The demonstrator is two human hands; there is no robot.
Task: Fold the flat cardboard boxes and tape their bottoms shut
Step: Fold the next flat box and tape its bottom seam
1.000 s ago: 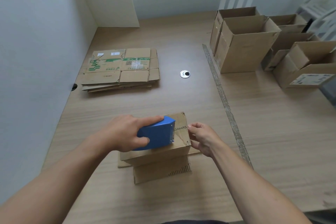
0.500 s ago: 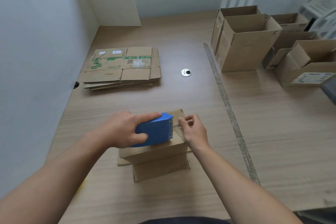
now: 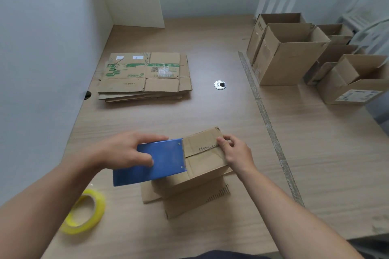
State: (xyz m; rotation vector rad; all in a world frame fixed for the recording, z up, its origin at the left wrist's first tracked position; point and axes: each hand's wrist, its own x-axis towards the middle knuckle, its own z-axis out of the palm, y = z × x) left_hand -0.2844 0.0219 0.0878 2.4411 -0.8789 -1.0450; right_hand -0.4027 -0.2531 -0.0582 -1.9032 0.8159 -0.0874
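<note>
1. The blue tape dispenser hides the left part of the box's upturned bottom. Any tape along the seam is too clear to make out.
2. The left hand has its fingers clamped round the dispenser. The right hand curls its fingers over the box's right edge.
3. The box stands near the front of the surface, with a yellow tape roll lying to its left, beside the left forearm.
4. A stack of flat boxes lies farther back on the left. Assembled boxes stand at the right, some cut off by the frame.
5. White partitions wall in the wood-grain surface.
</note>
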